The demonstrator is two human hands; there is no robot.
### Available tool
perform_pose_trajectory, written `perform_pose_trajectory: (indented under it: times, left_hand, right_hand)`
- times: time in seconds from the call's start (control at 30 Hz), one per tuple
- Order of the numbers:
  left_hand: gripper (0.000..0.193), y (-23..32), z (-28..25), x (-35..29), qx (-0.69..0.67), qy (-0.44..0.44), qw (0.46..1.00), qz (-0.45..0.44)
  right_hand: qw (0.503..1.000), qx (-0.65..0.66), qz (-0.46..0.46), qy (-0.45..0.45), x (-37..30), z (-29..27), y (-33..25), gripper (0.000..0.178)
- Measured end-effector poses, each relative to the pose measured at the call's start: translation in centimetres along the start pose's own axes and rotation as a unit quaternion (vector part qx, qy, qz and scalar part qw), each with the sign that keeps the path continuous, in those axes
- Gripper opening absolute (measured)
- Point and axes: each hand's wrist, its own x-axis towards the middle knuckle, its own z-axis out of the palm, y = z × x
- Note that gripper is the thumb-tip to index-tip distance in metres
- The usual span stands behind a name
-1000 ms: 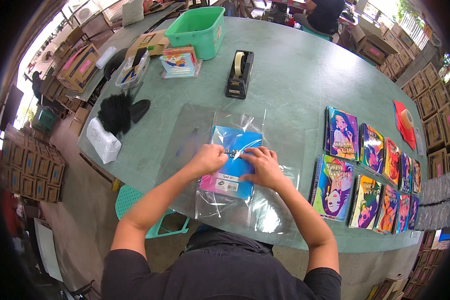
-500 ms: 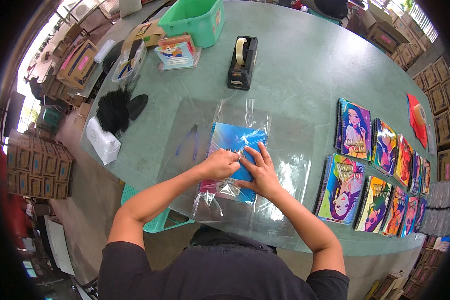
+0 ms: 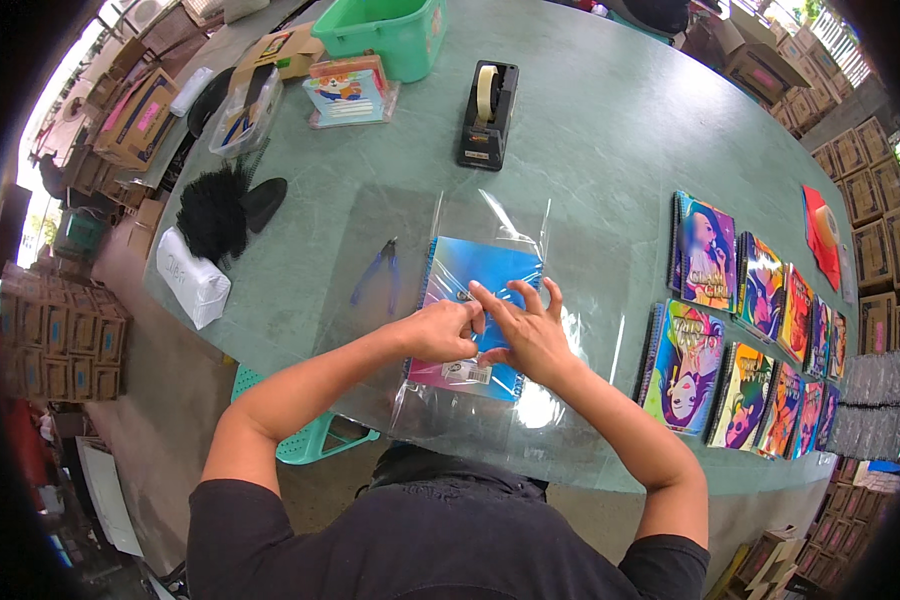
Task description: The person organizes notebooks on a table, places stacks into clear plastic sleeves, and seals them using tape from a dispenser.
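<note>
A blue and pink spiral notebook (image 3: pixel 485 262) lies at the middle of the table, in front of me. Clear plastic film (image 3: pixel 510 215) covers it and reaches past its far edge. My left hand (image 3: pixel 440 332) is closed over the notebook, its fingers curled, with whatever they pinch hidden. Beside it, my right hand (image 3: pixel 532 338) rests over the notebook's right half with fingers spread and bent, the index tip near the left hand's fingers. Blue-handled pliers (image 3: pixel 378 275) lie left of the notebook, on a clear sheet.
A black tape dispenser (image 3: pixel 488 115) stands beyond the notebook. Colourful spiral notebooks (image 3: pixel 682 370) lie in two rows at right. At far left are a green bin (image 3: pixel 380 45), stacked cards (image 3: pixel 348 95), a clear box (image 3: pixel 245 115), a black brush-like thing (image 3: pixel 213 215) and a white packet (image 3: pixel 192 280).
My right hand has lifted its fingers and bent them more, while the left hand stays closed near the same spot. The view has shifted slightly.
</note>
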Motion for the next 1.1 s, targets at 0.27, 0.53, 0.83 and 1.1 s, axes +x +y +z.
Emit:
perform_pose_trajectory:
  times: [0.27, 0.53, 0.83, 1.1]
  left_hand:
    - [0.044, 0.6, 5.2, -10.1, 0.288, 0.12, 0.94, 0.137]
    - [0.011, 0.1, -3.1, -5.8, -0.036, 0.199, 0.973, 0.111]
    - [0.031, -7.5, -14.8, 17.7, -0.013, 0.611, 0.792, 0.021]
    - [0.029, 1.4, -13.3, 16.3, -0.216, 0.519, 0.826, 0.041]
  right_hand:
    - [0.999, 0.015, 0.046, 0.008, -0.4, 0.1, -0.5, 0.085]
    - [0.995, -0.034, 0.011, 0.091, -1.4, 1.6, -0.2, 0.043]
    - [0.992, 0.098, 0.071, 0.027, -0.3, -0.9, -0.5, 0.036]
    - [0.989, 0.069, 0.131, 0.016, 0.8, 0.3, 0.0, 0.025]
